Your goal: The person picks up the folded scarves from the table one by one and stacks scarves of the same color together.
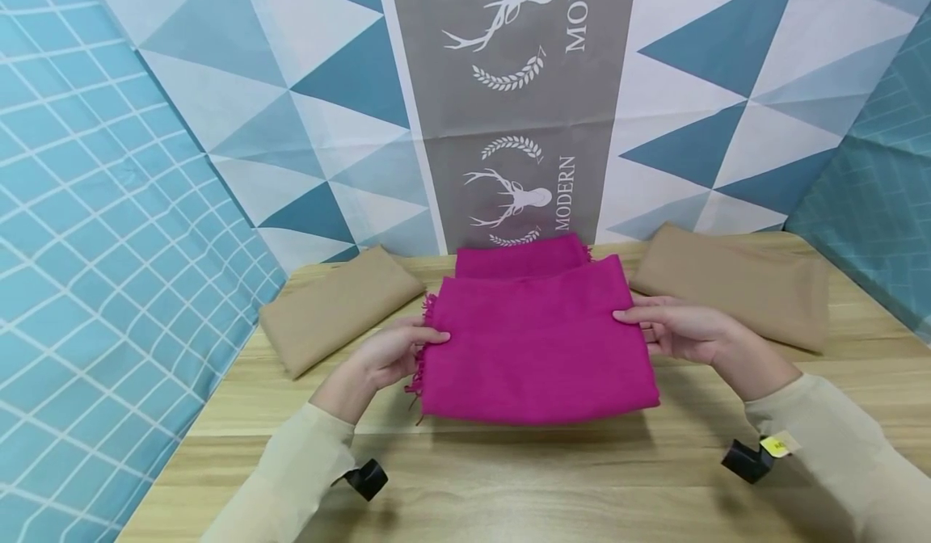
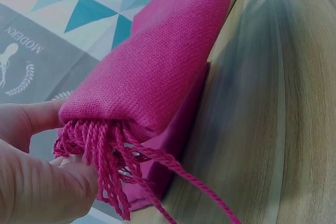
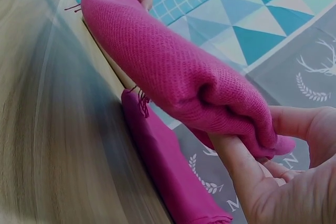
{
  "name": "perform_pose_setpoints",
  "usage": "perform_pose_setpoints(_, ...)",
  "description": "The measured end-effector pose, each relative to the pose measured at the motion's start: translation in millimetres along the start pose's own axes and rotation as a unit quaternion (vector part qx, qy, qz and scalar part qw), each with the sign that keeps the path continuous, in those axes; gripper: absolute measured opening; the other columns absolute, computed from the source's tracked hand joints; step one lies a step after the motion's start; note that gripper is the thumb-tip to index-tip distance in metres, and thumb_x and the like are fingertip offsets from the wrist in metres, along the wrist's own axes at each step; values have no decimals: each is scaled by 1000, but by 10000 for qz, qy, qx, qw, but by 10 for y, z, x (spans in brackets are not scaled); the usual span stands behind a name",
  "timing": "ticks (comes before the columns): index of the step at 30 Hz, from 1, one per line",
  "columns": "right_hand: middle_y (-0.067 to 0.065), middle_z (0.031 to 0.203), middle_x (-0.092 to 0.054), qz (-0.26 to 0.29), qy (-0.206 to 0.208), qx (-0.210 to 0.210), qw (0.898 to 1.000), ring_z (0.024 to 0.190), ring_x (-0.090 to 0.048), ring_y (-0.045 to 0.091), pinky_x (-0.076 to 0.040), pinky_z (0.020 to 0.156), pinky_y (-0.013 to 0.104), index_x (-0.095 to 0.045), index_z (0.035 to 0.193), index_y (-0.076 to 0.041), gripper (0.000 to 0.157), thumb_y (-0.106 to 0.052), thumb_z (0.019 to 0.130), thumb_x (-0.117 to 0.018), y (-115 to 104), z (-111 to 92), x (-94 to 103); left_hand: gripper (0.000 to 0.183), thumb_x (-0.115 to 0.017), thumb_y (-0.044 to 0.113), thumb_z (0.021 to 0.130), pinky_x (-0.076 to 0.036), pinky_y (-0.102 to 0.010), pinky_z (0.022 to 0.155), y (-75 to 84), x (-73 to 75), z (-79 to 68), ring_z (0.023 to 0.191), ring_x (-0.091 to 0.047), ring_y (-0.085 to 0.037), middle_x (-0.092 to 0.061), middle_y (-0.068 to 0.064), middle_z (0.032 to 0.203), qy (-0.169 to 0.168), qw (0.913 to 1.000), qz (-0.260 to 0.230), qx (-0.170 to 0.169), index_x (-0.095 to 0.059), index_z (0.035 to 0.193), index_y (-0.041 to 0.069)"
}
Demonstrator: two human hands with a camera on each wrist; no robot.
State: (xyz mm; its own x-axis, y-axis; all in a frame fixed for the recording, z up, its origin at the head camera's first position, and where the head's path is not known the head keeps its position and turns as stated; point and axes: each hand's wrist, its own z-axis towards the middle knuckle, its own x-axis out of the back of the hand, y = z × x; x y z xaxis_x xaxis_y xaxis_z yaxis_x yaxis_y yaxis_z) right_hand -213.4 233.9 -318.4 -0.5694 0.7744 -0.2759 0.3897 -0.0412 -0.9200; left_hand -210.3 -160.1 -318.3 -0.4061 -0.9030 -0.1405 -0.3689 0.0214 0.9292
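Held shawl: a flat-folded magenta woven cloth [image 1: 541, 349] with a twisted fringe [image 2: 113, 166] on its left edge, raised above the middle of the pale wood-grain table [image 1: 545, 486].
Left hand: my left hand [image 1: 391, 352] pinches the fringed edge, thumb on top.
Right hand: my right hand [image 1: 684, 331] grips the right edge, thumb on top, fingers beneath.
Lift: I judge the folding done and this the placing of the bundle.
Set-down: that would call for level ends and a firm pinch, so no layer slips.
Far shawl: a second folded magenta fringed cloth [image 1: 509, 263] lies beyond, partly hidden.
Beige cloths: one folded beige fabric rectangle [image 1: 342, 313] lies left, another [image 1: 735, 288] right.
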Motion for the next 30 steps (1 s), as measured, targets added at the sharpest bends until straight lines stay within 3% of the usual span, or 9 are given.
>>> perform_pose_setpoints(6,-3,107,-73,74,-84,50,9999,97,-71,12,-57,87,29,-55,119,-22,22,-14,101,-47,3,38,-23,21,-49,4,95,-58,-24,75,-3,26,-27,81,-69,-6,-70,7,88,28,10000,12,15,-54,115,7)
perform_pose_setpoints(13,-2,102,-75,182,94,-29,9998,93,-72,11,-58,85,29,-64,111,-22,20,-13,99,-50,1,69,-76,21,-48,4,96,-58,-23,75,-5,48,-60,81,-69,-5,-70,7,88,70,10000,-2,13,-52,116,7)
perform_pose_setpoints(22,-3,100,-75,90,287,-125,9995,91,-73,12,-58,84,29,-60,111,-20,17,-14,99,-51,-26,116,-143,22,-47,5,96,-57,-23,75,-8,109,-117,81,-69,-5,-70,8,89,52,10000,44,-24,-50,118,8)
perform_pose_setpoints(30,-4,100,-74,-44,200,-144,9997,91,-72,11,-58,84,29,-59,112,-17,15,-15,99,-52,-3,170,-192,28,-47,5,97,-57,-24,78,-46,162,-187,85,-69,-6,-69,7,93,59,10000,21,-16,-47,124,4)
